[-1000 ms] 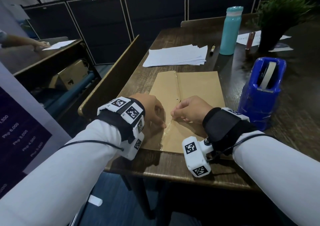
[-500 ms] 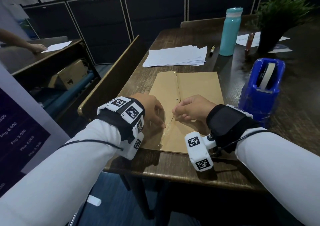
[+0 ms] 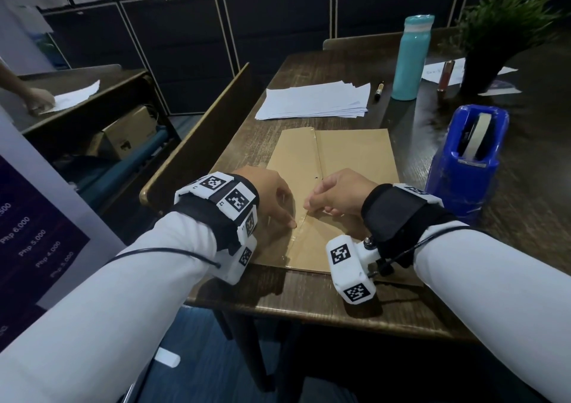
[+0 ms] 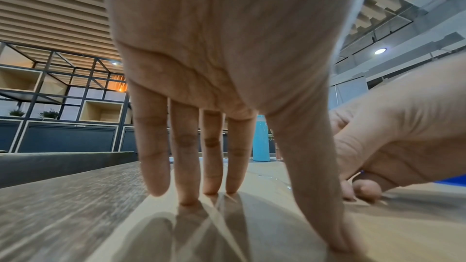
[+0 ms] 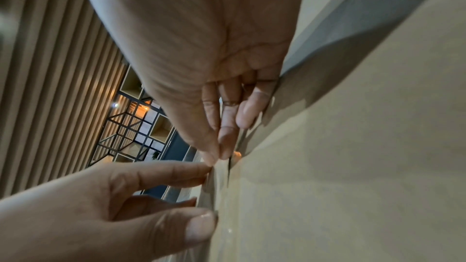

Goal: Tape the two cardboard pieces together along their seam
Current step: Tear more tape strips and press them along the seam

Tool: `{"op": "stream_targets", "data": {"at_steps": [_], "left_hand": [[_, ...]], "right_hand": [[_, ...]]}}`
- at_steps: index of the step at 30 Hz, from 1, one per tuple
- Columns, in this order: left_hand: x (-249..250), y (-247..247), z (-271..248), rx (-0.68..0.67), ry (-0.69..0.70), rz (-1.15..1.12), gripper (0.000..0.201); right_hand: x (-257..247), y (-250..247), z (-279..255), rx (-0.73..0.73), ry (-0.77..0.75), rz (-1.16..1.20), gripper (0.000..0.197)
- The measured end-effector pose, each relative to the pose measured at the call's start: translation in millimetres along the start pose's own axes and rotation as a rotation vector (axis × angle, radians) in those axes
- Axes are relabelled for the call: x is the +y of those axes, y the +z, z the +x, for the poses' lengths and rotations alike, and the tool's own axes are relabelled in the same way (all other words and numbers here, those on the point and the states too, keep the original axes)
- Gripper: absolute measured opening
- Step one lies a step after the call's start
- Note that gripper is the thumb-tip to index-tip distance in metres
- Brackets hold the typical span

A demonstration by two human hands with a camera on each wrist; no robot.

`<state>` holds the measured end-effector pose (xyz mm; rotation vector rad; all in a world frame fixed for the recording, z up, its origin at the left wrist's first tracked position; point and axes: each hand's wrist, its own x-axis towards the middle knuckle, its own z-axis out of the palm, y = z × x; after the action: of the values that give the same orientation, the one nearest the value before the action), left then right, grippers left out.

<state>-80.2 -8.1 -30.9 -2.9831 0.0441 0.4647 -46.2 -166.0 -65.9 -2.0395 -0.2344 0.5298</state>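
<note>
At the desk's point(image 3: 309, 303) near edge, clear tape point(image 3: 298, 232) is being pinched by the right hand point(image 3: 335, 197) over the cardboard pieces' point(image 3: 355, 155) seam, the left hand point(image 3: 272, 198) pressing with relaxed, flat fingers; it should be lowered taut and centred.

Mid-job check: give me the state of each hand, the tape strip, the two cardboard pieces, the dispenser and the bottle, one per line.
left hand: fingers straight, tips pressing the left cardboard beside the seam.
right hand: thumb and forefinger pinch the tape strip's far end.
tape strip: clear, near end lies on the seam, far end lifted.
cardboard pieces: flat on the table, edges butted.
tape dispenser: upright, roll loaded.
bottle: upright, capped.
</note>
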Motion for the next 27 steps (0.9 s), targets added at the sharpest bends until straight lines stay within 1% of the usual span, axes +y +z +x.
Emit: {"op": "stream_targets", "data": {"at_steps": [4,7,13,27], "left_hand": [[0.4,0.1,-0.2,0.002,-0.003,0.0,0.07],[0.3,0.2,0.5,0.001,-0.005,-0.004,0.07],[1.3,0.0,-0.1,0.002,-0.011,-0.001,0.07],[0.9,0.6,0.9,0.003,-0.002,0.004,0.069]], "right_hand": [[2.9,1.6,-0.6,0.004,-0.043,-0.005,0.007],[4.1,1.8,-0.3,0.007,-0.071,-0.052,0.007],[5.8,1.9,-2.5,0.016,-0.103,-0.058,0.011],[6.3,5.3,-1.8,0.053,-0.093,-0.082,0.009]]}}
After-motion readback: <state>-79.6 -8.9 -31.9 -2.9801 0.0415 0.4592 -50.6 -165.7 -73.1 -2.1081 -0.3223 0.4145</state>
